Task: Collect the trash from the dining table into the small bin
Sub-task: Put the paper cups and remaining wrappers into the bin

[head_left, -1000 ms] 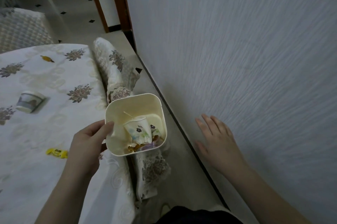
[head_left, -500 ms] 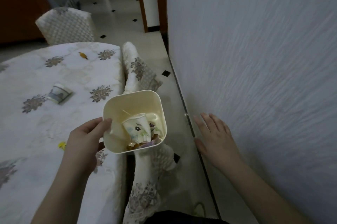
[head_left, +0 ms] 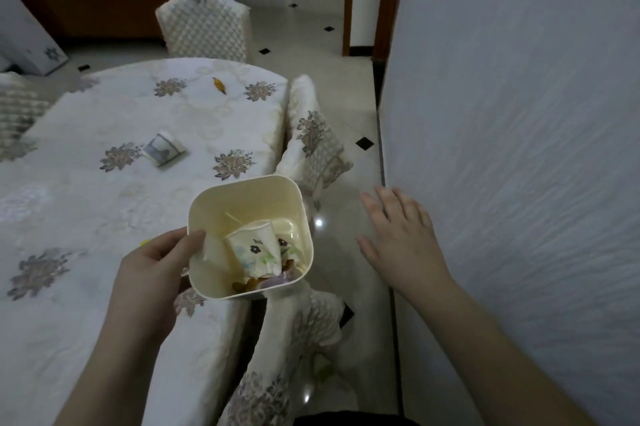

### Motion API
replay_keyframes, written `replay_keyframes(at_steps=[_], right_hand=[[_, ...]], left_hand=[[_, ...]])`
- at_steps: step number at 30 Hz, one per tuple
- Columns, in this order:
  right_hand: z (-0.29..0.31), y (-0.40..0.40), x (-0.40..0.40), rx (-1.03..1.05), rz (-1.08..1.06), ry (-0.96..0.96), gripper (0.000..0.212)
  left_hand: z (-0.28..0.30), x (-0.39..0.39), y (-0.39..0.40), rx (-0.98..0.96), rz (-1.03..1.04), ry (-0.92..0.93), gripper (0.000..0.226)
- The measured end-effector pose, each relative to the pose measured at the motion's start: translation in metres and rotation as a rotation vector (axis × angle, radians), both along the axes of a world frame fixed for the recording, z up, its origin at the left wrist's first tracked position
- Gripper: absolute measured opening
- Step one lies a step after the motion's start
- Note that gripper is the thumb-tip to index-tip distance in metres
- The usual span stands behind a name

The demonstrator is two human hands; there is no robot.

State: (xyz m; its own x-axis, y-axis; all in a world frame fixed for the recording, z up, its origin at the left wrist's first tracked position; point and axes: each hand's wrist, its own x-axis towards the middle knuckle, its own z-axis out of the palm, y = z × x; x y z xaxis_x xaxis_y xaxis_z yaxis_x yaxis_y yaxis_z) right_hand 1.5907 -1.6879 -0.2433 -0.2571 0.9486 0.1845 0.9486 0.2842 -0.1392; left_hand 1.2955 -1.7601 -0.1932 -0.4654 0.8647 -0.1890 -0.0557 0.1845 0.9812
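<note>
My left hand (head_left: 152, 269) grips the left rim of the small cream bin (head_left: 298, 203), holding it over the table's right edge. Inside the bin lie a flowered paper cup (head_left: 254, 247), a toothpick and some wrappers. On the dining table (head_left: 86, 203) a second paper cup (head_left: 162, 149) lies on its side, and an orange wrapper (head_left: 219, 85) sits near the far edge. A sliver of yellow wrapper (head_left: 144, 242) shows just above my left hand. My right hand (head_left: 401, 238) hovers flat, fingers spread, beside the wall, holding nothing.
A textured wall (head_left: 519, 148) runs close along the right. Covered chairs stand at the table's right side (head_left: 313, 145), near my body (head_left: 294, 349) and at the far end (head_left: 204, 30). Tiled floor (head_left: 360, 120) forms a narrow passage between chairs and wall.
The view has swung up and left, showing more of the table and the far chair. Both hands keep their pose; the bin stays in my left hand.
</note>
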Motion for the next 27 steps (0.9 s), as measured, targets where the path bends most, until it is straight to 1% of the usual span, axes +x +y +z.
replay_keyframes(at_steps=[4,9,12,16,20,27], right_hand=[[0.006,0.031,-0.012,0.043,0.063,-0.058,0.067],[0.012,0.075,-0.038,0.043,0.167,-0.096,0.066],[0.012,0.092,-0.060,0.019,0.222,-0.102,0.064],[0.007,0.107,-0.091,-0.057,0.322,-0.136,0.064],[0.006,0.120,-0.126,-0.101,0.466,-0.146,0.064],[0.000,0.137,-0.192,-0.122,0.715,-0.110,0.063]], left_hand=[[-0.003,-0.011,0.015,0.044,0.063,-0.027,0.038],[-0.012,-0.028,0.030,0.038,0.149,-0.066,0.035],[-0.014,-0.042,0.032,0.044,0.216,-0.077,0.033],[-0.017,-0.058,0.021,0.014,0.270,-0.031,0.031],[-0.023,-0.067,-0.001,0.008,0.391,-0.016,0.019],[-0.031,-0.075,-0.044,-0.007,0.687,-0.063,0.030]])
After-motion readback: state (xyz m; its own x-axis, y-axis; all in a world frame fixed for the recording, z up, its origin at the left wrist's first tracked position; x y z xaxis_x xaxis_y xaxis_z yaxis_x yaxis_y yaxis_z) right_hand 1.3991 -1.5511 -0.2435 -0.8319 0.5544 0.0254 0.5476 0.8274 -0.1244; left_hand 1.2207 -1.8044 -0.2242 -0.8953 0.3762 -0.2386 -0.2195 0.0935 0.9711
